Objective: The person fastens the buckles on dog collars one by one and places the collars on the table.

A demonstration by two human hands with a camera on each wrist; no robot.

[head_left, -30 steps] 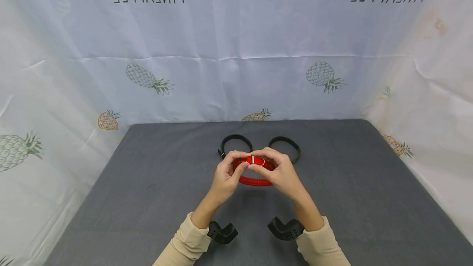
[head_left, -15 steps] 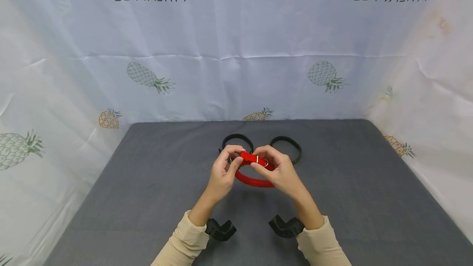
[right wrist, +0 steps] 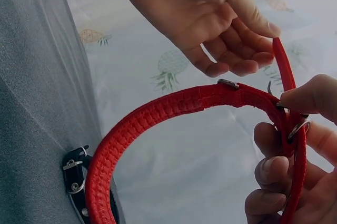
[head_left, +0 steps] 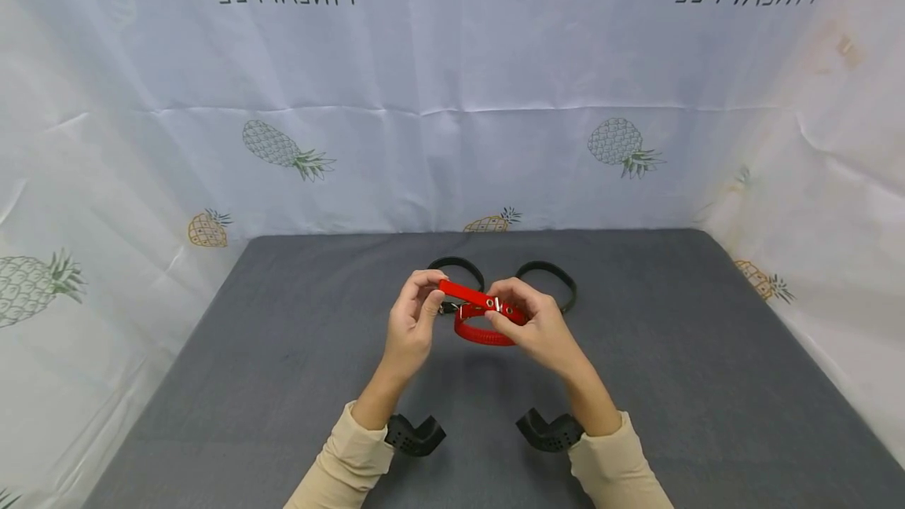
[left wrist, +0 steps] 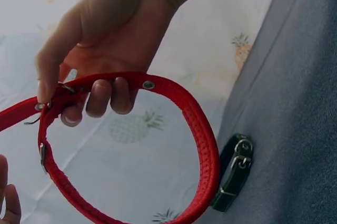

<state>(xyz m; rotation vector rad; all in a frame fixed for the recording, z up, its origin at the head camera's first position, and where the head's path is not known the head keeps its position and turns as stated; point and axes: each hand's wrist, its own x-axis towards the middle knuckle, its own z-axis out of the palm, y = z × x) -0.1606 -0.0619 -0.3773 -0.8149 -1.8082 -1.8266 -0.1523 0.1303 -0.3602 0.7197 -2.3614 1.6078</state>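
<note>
A red collar (head_left: 488, 338) with metal eyelets and a buckle is held up above the table between both hands. My left hand (head_left: 410, 330) pinches the free end of its strap (head_left: 461, 291) between thumb and fingers. At the buckle (head_left: 498, 305), my right hand (head_left: 539, 330) grips the collar; in the left wrist view its thumb presses the strap and its fingers curl under the band. The right wrist view shows the buckle's prong (right wrist: 269, 87) standing off the strap. Only fingertips of the left hand appear in the left wrist view.
Two dark collars lie on the grey table (head_left: 297, 368) behind the hands: a black one (head_left: 456, 261) to the left and a dark green one (left wrist: 234, 174) to the right. A pineapple-print curtain (head_left: 452, 171) hangs behind the table and along the sides.
My left hand has moved left and slightly away with the strap end, so a longer piece of strap now extends from the buckle. The right hand stays almost in place.
</note>
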